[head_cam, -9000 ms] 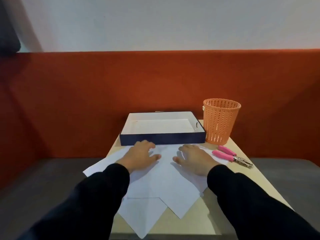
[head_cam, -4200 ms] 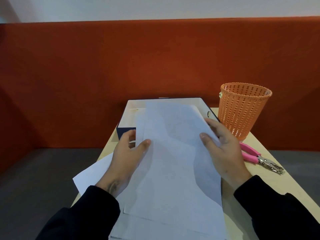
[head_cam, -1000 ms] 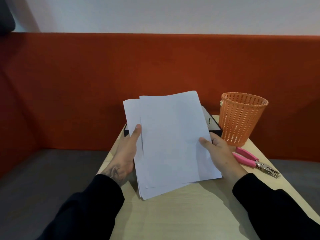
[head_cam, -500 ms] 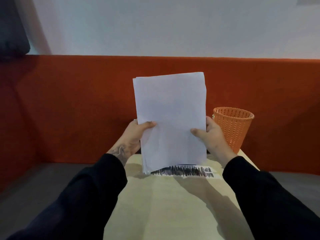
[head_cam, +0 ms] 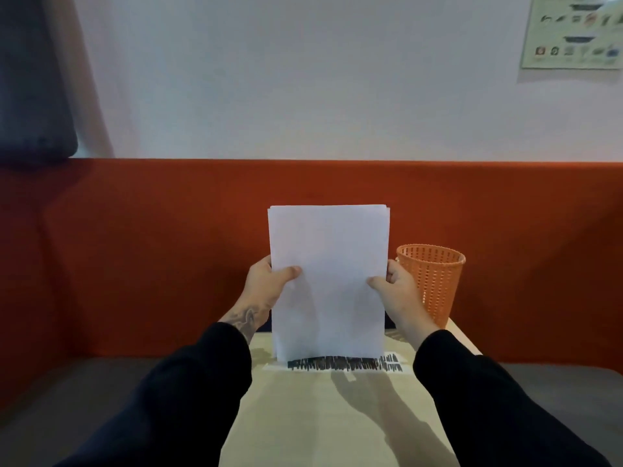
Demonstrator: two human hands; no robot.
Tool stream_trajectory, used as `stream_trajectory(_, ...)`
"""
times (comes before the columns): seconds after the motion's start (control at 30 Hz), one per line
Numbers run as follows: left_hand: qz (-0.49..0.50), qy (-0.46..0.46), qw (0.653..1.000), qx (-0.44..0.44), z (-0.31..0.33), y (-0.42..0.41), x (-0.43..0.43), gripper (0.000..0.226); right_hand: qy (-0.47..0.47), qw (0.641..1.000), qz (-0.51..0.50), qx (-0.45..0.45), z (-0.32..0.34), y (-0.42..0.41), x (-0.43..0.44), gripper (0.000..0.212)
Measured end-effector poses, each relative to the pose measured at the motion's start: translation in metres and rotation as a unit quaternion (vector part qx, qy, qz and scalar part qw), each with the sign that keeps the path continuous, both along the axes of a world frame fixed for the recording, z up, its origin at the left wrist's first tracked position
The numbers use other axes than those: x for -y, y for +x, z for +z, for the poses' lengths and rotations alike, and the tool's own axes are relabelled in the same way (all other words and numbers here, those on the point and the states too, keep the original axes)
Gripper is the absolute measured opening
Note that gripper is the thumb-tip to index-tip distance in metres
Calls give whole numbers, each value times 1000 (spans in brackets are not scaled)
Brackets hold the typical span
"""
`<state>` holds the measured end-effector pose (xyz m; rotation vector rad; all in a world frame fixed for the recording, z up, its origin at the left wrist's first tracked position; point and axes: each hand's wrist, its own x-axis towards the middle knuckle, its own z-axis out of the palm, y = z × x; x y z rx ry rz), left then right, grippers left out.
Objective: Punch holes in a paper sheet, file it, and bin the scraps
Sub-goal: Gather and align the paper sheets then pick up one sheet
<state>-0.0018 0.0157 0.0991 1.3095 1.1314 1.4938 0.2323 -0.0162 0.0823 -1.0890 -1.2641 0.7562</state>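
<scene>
White paper stack (head_cam: 328,274) held upright, bottom edge down on the table (head_cam: 320,416), top edges nearly flush. Left hand (head_cam: 264,286) closed on the left edge, thumb across the front face; right hand (head_cam: 396,291) closed on the right edge the same way. Looks like squaring-up before any punching (a judgement only; no punch in sight just now).

Risks from here:
- Sheets fanning or sliding apart if either grip slackens while the stack stands on edge; thin paper, little stiffness.
- Buckling in the middle if pressed down too hard on the table.
- Misaligned holes later if the edges stay uneven (slight offset visible at top right corner).
- Orange basket (head_cam: 433,284) just beside the right hand; easy to knock with an elbow or a swung stack.

Surface and room: pale wood-look table, narrow, with a white strip scribbled over in black (head_cam: 340,363) lying flat at the foot of the stack. Orange-red padded backrest (head_cam: 151,247) behind, grey seat below, plain white wall above, poster (head_cam: 573,32) at upper right (content too blurred to read).
</scene>
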Motion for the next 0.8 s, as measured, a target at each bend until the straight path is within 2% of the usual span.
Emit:
stream_trajectory(0.13, 18, 3, 1000, 18, -1, 0, 4, 16, 8, 1000, -8, -22, -2, -1, 2, 25)
stream_trajectory(0.23, 15, -19, 1000, -14, -10, 3, 7, 15, -10, 1000, -1, -9, -10, -1, 5, 32)
stream_trajectory(0.37, 17, 0, 1000, -17, -8, 6, 5, 16, -6, 1000, -16, -23, -11, -2, 4, 33)
stream_trajectory(0.47, 0, -17, 999, -40, -16, 6, 10, 21, -28, 999, -27, 12, -18, -2, 3, 31)
stream_trajectory(0.53, 13, -14, 998, -54, -18, 5, 11, 23, -43, 999, -7, 26, -18, -1, 3, 44)
stream_trajectory(0.6, 67, 15, 996, -62, -6, 1, 9, 22, -19, 999, -14, 28, -7, 2, 4, 70)
stream_trajectory(0.7, 96, 88, 982, -134, 18, -10, 7, 26, 90, 984, -118, 100, 20, 8, 10, 86)
stream_trajectory(0.8, 103, 149, 937, -299, 34, -16, 6, 17, 165, 950, -158, 213, 47, 8, 17, 84)
